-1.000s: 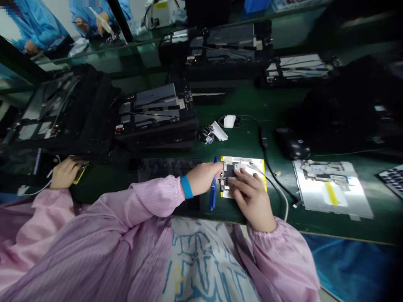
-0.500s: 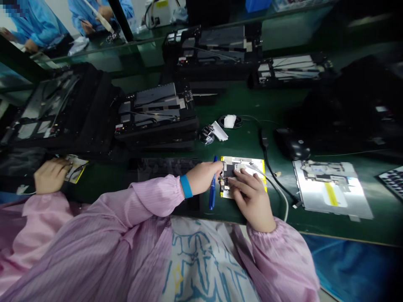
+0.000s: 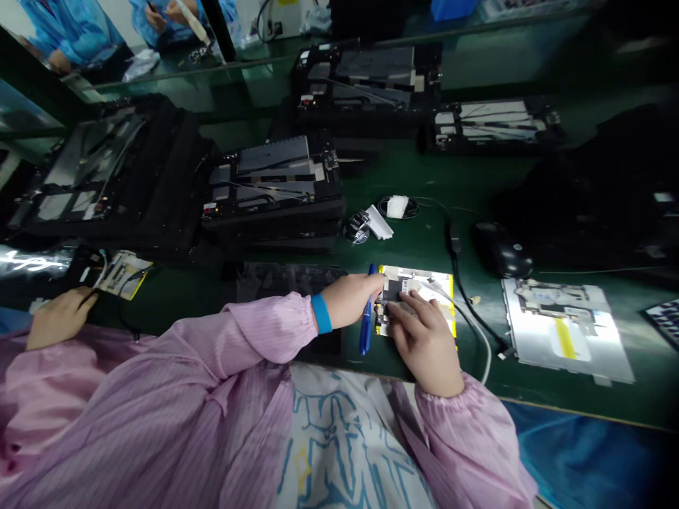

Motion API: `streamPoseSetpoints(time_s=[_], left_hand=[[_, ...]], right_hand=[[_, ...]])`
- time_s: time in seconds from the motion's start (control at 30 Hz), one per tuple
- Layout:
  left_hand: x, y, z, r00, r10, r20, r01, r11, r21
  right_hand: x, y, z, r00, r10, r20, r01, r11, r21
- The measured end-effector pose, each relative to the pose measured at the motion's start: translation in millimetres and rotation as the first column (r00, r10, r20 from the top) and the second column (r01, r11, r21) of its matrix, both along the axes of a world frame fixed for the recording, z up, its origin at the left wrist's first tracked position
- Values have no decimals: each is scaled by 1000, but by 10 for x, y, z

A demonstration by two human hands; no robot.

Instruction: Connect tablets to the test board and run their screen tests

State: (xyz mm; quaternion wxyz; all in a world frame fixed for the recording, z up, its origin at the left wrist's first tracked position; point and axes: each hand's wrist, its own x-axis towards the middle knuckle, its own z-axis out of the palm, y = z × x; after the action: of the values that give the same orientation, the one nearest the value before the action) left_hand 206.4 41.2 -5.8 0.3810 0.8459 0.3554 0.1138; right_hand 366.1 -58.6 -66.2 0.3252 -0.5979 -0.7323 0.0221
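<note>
My left hand (image 3: pixel 351 300), with a blue band on its wrist, is closed around a blue pen (image 3: pixel 366 331) that points down toward the table's front edge. Its fingertips touch the left edge of a small board with yellow borders (image 3: pixel 431 280) lying on the green mat. My right hand (image 3: pixel 426 340) rests on that board with its fingers stretched forward and pressed on the dark parts at the board's left end. A white cable (image 3: pixel 484 348) runs from the board past my right wrist.
A silver panel (image 3: pixel 567 332) lies to the right, and a black mouse (image 3: pixel 503 256) with a black cable behind it. Stacked black trays of open devices (image 3: pixel 276 191) fill the back. At far left a co-worker's hand (image 3: pixel 58 318) rests near another small board (image 3: pixel 121 273).
The co-worker's hand at the left has drawn back from the small board, which now lies uncovered. My own hands have hardly moved on the yellow-bordered board.
</note>
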Motion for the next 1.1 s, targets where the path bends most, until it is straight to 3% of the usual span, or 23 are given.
streamPoseSetpoints(time_s=[0.3,0.87,1.1], left_hand=[[-3,-11,42,1000,-5,-21,4,1000,-25],[-3,-9,50,1000,-3,-24,2,1000,-18],[4,-17,15,1000,18,-7,-18,1000,-12]], right_hand=[[-7,-5,38,988,-27,-153,29,999,14],[-32,-2,36,1000,-7,8,7,1000,1],[-93,-25,67,997,-8,76,15,996,-85]])
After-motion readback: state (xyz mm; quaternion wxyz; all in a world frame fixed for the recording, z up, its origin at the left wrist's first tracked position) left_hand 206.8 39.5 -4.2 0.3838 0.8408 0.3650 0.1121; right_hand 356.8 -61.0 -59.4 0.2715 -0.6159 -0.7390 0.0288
